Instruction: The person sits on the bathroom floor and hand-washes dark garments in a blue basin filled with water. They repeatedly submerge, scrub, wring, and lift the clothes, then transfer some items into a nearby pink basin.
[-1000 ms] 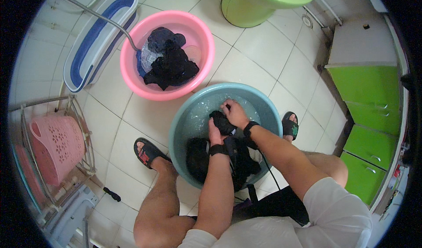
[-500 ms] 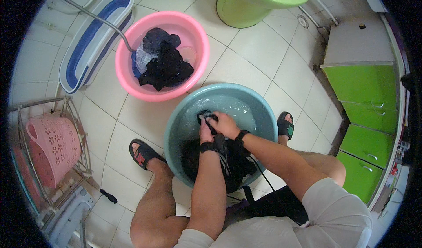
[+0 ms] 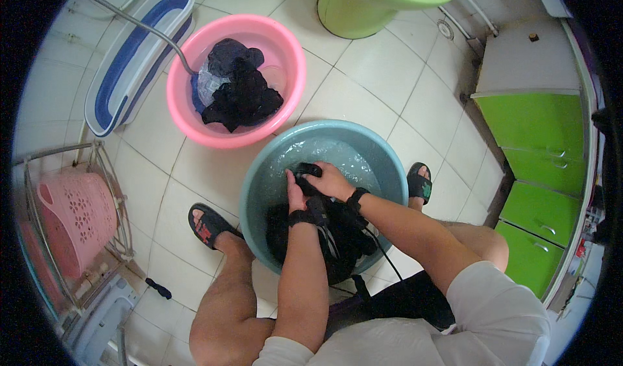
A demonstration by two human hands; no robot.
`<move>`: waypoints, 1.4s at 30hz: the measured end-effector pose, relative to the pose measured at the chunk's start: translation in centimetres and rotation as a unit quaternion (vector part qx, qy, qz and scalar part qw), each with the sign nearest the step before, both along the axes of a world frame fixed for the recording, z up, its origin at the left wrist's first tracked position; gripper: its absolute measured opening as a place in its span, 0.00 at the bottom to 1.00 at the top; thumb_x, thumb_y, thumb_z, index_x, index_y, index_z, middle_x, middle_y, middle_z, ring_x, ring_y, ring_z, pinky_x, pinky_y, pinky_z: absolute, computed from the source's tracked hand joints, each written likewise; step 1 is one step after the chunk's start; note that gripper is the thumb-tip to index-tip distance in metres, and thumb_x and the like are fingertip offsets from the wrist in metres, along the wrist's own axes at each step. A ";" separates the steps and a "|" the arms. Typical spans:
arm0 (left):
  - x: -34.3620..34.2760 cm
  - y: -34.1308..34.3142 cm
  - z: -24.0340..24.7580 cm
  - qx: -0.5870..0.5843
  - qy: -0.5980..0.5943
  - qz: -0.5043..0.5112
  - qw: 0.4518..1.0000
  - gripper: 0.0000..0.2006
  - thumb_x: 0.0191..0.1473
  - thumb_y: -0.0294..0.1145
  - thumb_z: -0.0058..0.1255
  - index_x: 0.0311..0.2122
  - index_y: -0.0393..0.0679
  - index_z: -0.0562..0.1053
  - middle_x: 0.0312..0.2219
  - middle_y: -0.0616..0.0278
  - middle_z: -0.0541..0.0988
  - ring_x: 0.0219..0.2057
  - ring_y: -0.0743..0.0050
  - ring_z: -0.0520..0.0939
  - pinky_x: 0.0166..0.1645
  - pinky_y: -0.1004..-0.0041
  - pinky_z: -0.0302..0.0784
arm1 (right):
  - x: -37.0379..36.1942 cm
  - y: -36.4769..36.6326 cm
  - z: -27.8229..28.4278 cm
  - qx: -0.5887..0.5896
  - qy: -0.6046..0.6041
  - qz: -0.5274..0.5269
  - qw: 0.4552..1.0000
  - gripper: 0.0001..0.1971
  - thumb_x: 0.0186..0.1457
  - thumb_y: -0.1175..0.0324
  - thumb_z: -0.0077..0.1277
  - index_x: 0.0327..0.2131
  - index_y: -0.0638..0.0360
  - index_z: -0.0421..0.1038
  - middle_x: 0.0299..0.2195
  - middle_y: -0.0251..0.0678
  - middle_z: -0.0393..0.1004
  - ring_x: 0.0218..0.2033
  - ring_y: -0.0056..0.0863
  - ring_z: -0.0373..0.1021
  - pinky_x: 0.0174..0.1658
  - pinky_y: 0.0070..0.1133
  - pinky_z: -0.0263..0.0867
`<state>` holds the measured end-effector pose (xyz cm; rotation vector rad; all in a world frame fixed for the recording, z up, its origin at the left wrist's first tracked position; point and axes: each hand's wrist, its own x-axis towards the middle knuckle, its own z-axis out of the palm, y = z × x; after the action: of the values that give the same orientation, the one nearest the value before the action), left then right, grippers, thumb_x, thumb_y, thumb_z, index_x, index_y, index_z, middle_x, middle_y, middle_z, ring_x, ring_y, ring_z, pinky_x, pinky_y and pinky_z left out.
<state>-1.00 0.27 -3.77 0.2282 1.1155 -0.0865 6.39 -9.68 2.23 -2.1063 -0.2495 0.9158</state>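
A round teal basin (image 3: 252, 171) with water stands on the floor between my feet. Inside its near half lies a heap of wet black clothing (image 3: 345, 262). Above the water, a bunched piece of black cloth (image 3: 309, 169) is held between my two hands. My left hand (image 3: 296, 192) grips its left side, with some of the fingers hidden by the cloth. From the right, my right hand (image 3: 333, 183) closes over the same piece, thumb toward the left hand. Dark bands with cords circle both wrists.
Beyond the teal basin, a pink basin (image 3: 183, 116) holds dark clothes, with a metal hose reaching into it. A blue-and-white folding tub (image 3: 104, 97) leans at the left wall, above a rack with a pink basket (image 3: 81, 217). Green toilet (image 3: 354, 12) stands ahead; green cabinets (image 3: 535, 200) line the right.
My hands have shifted slightly on the black cloth, and my left hand has moved a little left with its fingers reaching higher. The water ripples more. The view has shifted slightly.
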 end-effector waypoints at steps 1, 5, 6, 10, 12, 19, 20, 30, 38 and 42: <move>0.2 0.0 0.1 0.026 0.011 -0.006 1.000 0.26 0.63 0.56 0.40 0.50 0.41 0.73 0.43 0.55 0.79 0.43 0.56 0.80 0.46 0.58 0.77 | 0.0 0.4 0.7 -0.017 0.001 0.018 1.000 0.23 0.55 0.57 0.53 0.48 0.65 0.71 0.40 0.58 0.76 0.42 0.56 0.73 0.49 0.39 0.69; 1.6 -0.4 1.5 0.127 0.093 -0.134 0.978 0.23 0.64 0.49 0.40 0.51 0.40 0.72 0.43 0.56 0.79 0.42 0.59 0.81 0.45 0.60 0.78 | 1.4 0.7 2.2 -0.092 -0.066 -0.012 0.994 0.21 0.58 0.55 0.51 0.45 0.64 0.72 0.37 0.58 0.77 0.41 0.56 0.73 0.46 0.40 0.70; 1.7 -0.6 2.0 0.088 0.055 -0.131 0.986 0.22 0.63 0.48 0.41 0.53 0.41 0.71 0.45 0.56 0.79 0.43 0.58 0.81 0.46 0.60 0.79 | 1.8 0.6 2.0 -0.119 -0.084 -0.035 0.989 0.21 0.59 0.54 0.50 0.45 0.64 0.72 0.38 0.59 0.76 0.41 0.56 0.73 0.46 0.40 0.70; 1.2 -1.5 3.2 0.074 0.104 -0.078 0.989 0.29 0.63 0.57 0.37 0.59 0.46 0.66 0.53 0.55 0.75 0.51 0.52 0.77 0.51 0.48 0.74 | 2.7 -1.0 -0.5 -0.123 -0.144 -0.065 0.980 0.22 0.58 0.60 0.53 0.52 0.63 0.67 0.46 0.63 0.72 0.49 0.54 0.70 0.52 0.40 0.67; 0.7 -1.4 2.7 0.031 0.063 -0.028 0.997 0.33 0.62 0.62 0.36 0.61 0.47 0.64 0.54 0.55 0.73 0.51 0.50 0.77 0.52 0.45 0.72 | 2.0 -1.5 -1.6 -0.142 -0.180 -0.073 0.971 0.24 0.58 0.61 0.53 0.55 0.62 0.66 0.48 0.62 0.71 0.51 0.53 0.68 0.54 0.39 0.66; 0.2 0.1 -0.4 0.003 0.037 -0.043 0.998 0.32 0.60 0.64 0.41 0.52 0.43 0.71 0.41 0.60 0.78 0.41 0.62 0.80 0.45 0.66 0.78 | -0.4 -0.5 0.1 0.004 -0.011 0.042 0.999 0.23 0.57 0.59 0.52 0.52 0.62 0.70 0.45 0.56 0.75 0.46 0.52 0.72 0.52 0.37 0.67; 0.6 0.2 -0.2 0.029 0.019 -0.038 0.999 0.31 0.61 0.63 0.42 0.52 0.42 0.71 0.41 0.59 0.78 0.41 0.62 0.80 0.45 0.66 0.78 | -0.3 -0.3 0.7 0.042 -0.022 0.040 0.998 0.22 0.57 0.58 0.52 0.51 0.63 0.70 0.43 0.56 0.75 0.46 0.52 0.72 0.51 0.37 0.68; 2.7 -1.6 6.2 0.034 0.033 -0.015 0.999 0.37 0.58 0.67 0.42 0.58 0.42 0.67 0.51 0.56 0.75 0.49 0.55 0.78 0.52 0.55 0.74 | 2.5 -1.8 -0.6 -0.155 -0.197 -0.061 0.966 0.29 0.55 0.61 0.55 0.58 0.60 0.60 0.45 0.60 0.71 0.50 0.59 0.67 0.52 0.42 0.65; 1.6 -0.1 2.7 0.004 0.001 -0.011 1.000 0.38 0.58 0.71 0.34 0.59 0.47 0.67 0.53 0.57 0.74 0.50 0.55 0.76 0.52 0.56 0.74 | 1.5 -0.5 0.2 -0.001 0.078 0.078 0.994 0.27 0.51 0.60 0.52 0.54 0.61 0.67 0.47 0.60 0.73 0.50 0.53 0.70 0.55 0.36 0.65; 2.0 -0.4 2.0 0.081 0.104 -0.111 0.985 0.29 0.62 0.61 0.37 0.51 0.44 0.73 0.44 0.59 0.78 0.44 0.59 0.79 0.46 0.60 0.76 | 2.3 -0.5 1.5 -0.008 0.061 0.103 0.993 0.24 0.51 0.59 0.50 0.49 0.63 0.72 0.42 0.58 0.76 0.44 0.54 0.73 0.51 0.36 0.68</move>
<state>0.99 -0.09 -1.78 0.4981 1.3028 -0.2229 8.65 -10.16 3.71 -2.0571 -0.4028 1.1662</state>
